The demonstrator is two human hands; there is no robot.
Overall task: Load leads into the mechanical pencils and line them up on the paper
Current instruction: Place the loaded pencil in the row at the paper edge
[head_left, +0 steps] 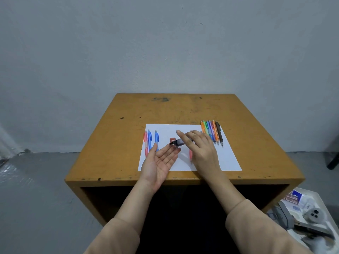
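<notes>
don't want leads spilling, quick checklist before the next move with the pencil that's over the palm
1. Left hand open, palm up, fingertips under the pencil's end: ok.
2. Right hand holds the dark pencil, tilted down toward the palm: ok.
3. Lead visible in the pencil or on the palm: cannot tell, too small.
4. Lead case on the paper, just behind the hands: ok; open or closed, cannot tell.
5. Three pencils lie side by side at the paper's left edge: ok.
6. Bare paper to the right of that row for the next pencil: ok.
</notes>
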